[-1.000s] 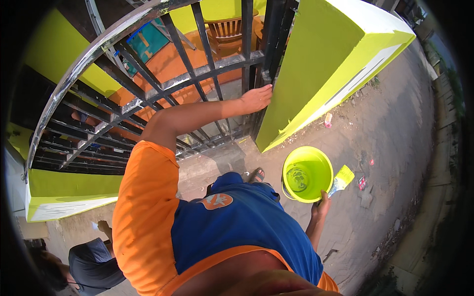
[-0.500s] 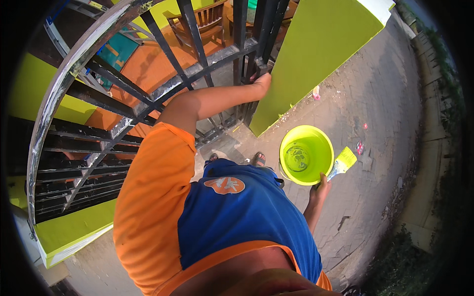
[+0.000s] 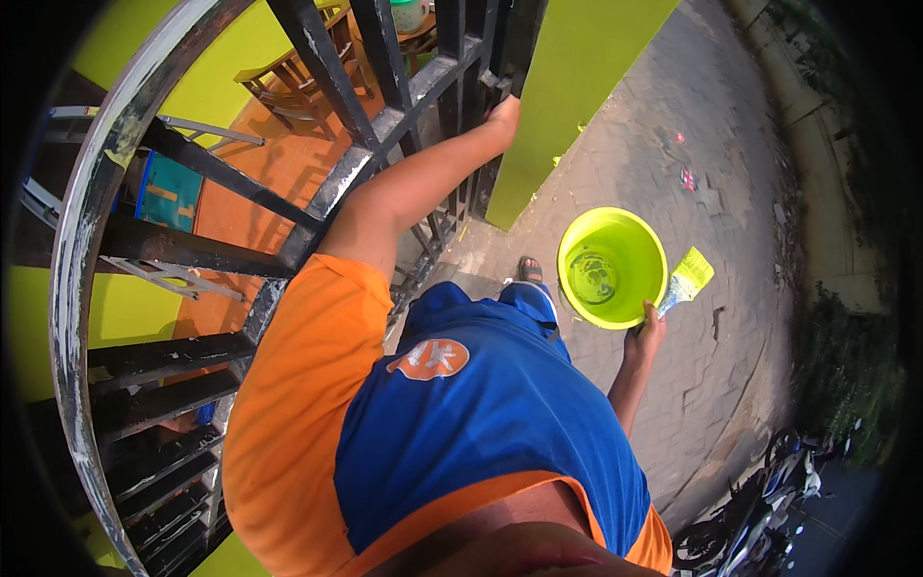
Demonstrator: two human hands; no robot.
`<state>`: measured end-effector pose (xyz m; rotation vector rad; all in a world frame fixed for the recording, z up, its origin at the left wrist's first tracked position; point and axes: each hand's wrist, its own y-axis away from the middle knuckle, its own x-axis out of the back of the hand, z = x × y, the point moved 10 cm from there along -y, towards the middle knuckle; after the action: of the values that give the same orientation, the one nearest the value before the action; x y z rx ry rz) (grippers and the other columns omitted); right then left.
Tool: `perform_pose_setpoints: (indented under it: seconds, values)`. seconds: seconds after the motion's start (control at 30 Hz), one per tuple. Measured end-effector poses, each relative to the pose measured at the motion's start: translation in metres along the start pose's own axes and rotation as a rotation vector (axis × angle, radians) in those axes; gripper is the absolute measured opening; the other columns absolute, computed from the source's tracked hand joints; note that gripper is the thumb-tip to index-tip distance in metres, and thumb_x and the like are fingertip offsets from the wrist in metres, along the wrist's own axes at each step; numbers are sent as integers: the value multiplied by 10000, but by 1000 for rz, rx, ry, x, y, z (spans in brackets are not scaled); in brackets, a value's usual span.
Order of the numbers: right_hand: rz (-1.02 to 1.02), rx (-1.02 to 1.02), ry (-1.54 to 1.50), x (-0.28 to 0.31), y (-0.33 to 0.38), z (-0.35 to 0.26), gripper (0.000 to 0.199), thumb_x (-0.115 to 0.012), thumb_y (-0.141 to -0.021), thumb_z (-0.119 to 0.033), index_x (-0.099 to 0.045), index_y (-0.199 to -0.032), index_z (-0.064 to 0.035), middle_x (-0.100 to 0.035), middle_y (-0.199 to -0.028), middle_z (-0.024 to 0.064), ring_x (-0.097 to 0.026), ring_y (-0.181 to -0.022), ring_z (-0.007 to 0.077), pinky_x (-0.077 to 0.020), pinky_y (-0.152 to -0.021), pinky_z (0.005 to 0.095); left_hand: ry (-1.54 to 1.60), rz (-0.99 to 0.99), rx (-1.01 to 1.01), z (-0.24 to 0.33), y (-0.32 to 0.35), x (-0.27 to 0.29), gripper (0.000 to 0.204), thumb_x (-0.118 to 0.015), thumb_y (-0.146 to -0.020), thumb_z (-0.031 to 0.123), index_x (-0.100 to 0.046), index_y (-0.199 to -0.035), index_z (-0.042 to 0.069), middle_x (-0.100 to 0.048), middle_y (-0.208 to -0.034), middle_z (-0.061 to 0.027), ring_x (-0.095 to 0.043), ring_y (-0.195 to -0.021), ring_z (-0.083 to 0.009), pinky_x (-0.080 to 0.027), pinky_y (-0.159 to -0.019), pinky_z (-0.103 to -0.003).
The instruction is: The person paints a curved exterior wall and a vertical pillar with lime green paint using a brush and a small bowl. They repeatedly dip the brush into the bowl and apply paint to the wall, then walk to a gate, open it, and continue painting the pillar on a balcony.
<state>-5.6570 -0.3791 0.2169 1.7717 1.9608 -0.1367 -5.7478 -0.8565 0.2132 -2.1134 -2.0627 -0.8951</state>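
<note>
My left arm stretches forward to the edge of a black metal gate (image 3: 338, 179), beside a lime-green wall (image 3: 553, 106). There my left hand (image 3: 505, 115) is closed around an upright bar close to the latch; its fingertips are partly hidden. Low on the right, my right hand (image 3: 647, 332) grips the rim of a yellow-green bucket (image 3: 636, 264). A wide paintbrush (image 3: 685, 279) is held in the same hand, its yellow-green bristles pointing outward. Wet-looking residue shows on the bucket's bottom.
Behind the bars lie an orange floor (image 3: 245, 197), a wooden chair (image 3: 303, 82) and a metal stepladder (image 3: 173, 274). A paved path (image 3: 702, 356) runs along the right, with bits of litter (image 3: 688, 179). Parked motorcycles (image 3: 750, 529) stand at the lower right.
My view has turned, bringing the motorcycles into sight. The gate appears shifted, with my left hand still on it. Bucket and brush sit slightly higher and farther right in the picture.
</note>
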Motion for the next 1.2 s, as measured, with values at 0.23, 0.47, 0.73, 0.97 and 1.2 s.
perform_pose_setpoints:
  seconds: [0.23,0.47,0.73,0.97,1.2]
  values:
    - [-61,-49,-67,-39,-29,17,310,-540,-904,-8,-551,-1208,46,-645,-1127,133,-643,-1004,225,-503,-890,352,199,-229,18,3,19,1,235,-616,-845,274,-774,-973,156,-721,-879,-3,-671,-724,-207,-455,-748,-421]
    - [-178,-140,-16,-104,-112,45,311,-558,-894,-14,-544,-1202,30,-655,-1099,127,-664,-959,226,-534,-852,355,233,-277,24,7,31,2,234,-648,-768,258,-777,-930,149,-707,-821,-13,-660,-737,-205,-460,-706,-407]
    - [-293,-349,3,-172,-187,85,263,-578,-876,16,-583,-1136,54,-670,-1037,127,-672,-909,218,-522,-825,334,211,-331,-60,25,42,-11,269,-621,-830,259,-750,-1018,117,-720,-1012,-54,-680,-921,-215,-465,-813,-395]
    - [-398,-458,55,-218,-269,98,267,-572,-877,25,-583,-1144,42,-673,-1029,125,-674,-861,214,-531,-786,335,356,-425,-30,33,58,-16,194,-585,-852,209,-728,-938,110,-681,-844,-38,-665,-818,-203,-445,-736,-382]
    - [-590,-592,146,-278,-365,109,312,-605,-853,53,-574,-1163,38,-671,-1043,126,-673,-870,198,-541,-802,334,280,-541,159,19,56,-12,122,-563,-835,219,-638,-848,123,-614,-777,-26,-598,-743,-158,-399,-650,-336]
